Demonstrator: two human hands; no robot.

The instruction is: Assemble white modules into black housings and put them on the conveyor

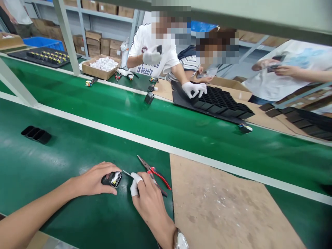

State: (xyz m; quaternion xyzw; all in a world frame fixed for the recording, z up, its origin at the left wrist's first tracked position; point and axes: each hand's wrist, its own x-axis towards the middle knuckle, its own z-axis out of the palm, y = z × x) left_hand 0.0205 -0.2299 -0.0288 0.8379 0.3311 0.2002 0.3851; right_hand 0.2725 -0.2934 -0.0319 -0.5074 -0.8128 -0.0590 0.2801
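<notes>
My left hand [100,174] is closed round a small black housing [107,178], its open end turned to the right. White and yellow parts with metal edges show inside that end. In my right hand [151,199], thumb and finger in white finger covers pinch a thin metal tool [126,172]; its tip points at the housing's open end, and I cannot tell whether they touch. Most of the tool is hidden by the fingers. Just beyond my right hand lie red-handled long-nose pliers [151,170] on the green table [85,214].
Several black housings [35,134] stand together at the left. Brown cardboard [220,207] covers the table at the right. Past a white rail [124,134] runs a green belt [109,107] carrying small assemblies. A person's gloved hand [193,90] is over a black tray opposite.
</notes>
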